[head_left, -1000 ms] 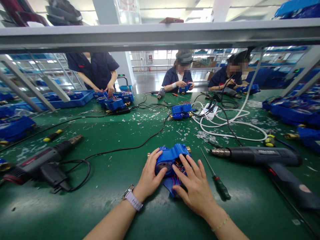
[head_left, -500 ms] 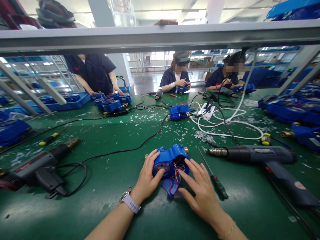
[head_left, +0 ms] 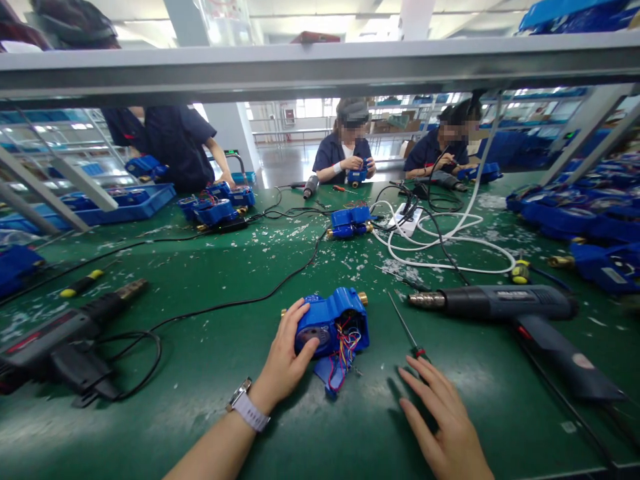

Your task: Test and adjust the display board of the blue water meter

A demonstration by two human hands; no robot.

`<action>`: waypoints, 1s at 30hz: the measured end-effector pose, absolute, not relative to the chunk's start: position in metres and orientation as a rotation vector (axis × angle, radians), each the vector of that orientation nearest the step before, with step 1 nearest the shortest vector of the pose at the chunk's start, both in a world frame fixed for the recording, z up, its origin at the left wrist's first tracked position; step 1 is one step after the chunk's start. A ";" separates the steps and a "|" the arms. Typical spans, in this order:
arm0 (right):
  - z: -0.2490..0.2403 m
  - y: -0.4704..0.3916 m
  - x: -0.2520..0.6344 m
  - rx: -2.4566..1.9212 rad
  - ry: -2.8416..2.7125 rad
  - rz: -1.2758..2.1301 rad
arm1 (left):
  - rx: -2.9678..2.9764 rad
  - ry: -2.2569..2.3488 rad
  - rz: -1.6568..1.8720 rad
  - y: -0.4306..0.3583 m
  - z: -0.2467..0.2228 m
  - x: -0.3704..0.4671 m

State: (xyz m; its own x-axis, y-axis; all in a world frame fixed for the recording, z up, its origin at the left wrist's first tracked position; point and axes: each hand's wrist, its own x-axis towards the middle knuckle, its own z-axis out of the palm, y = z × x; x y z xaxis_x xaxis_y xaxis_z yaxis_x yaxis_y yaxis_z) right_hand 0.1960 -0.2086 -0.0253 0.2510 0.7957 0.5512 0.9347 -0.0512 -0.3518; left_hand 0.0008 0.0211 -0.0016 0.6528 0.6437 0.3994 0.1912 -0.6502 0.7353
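A blue water meter [head_left: 330,320] with brass ends lies on the green table in front of me. Colored wires [head_left: 346,343] spill from its open compartment, and a blue flap hangs at its lower edge. My left hand [head_left: 287,360] grips the meter's left side, its thumb on the round dial and its fingers over the casing. To the right, my right hand [head_left: 443,417] is spread with nothing in it. Its fingertips hover over or touch the handle of a screwdriver [head_left: 404,323]; contact is unclear. Most of that handle is hidden under the hand.
Heat guns lie at the right [head_left: 500,303] and left [head_left: 60,347]. A yellow-black screwdriver [head_left: 83,283] sits at the left. Cables [head_left: 450,263] and another water meter [head_left: 350,221] lie farther back. Co-workers [head_left: 345,143] handle meters across the table under a shelf beam [head_left: 320,70].
My right hand has left the meter's wires and moved right and down to the screwdriver. My left hand stays on the meter. The co-worker at far left has lifted a blue meter.
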 end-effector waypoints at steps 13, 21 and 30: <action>-0.032 -0.198 0.201 -1.936 -1.455 -0.093 | 2.205 0.655 0.861 0.021 0.000 0.001; -0.025 -0.198 0.191 -2.005 -1.559 -0.245 | 2.198 0.653 0.876 0.021 -0.002 0.001; -0.015 -0.190 0.170 -1.972 -1.645 -0.296 | 2.196 0.651 0.857 0.022 -0.003 -0.001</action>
State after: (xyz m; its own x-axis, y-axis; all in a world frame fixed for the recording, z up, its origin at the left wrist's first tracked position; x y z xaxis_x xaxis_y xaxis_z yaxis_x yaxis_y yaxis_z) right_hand 0.1695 -0.1901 -0.0155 0.2268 0.8372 0.4977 0.9581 -0.1001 -0.2683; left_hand -0.0008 0.0217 -0.0031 0.6576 0.6470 0.3858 0.1973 -0.6422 0.7407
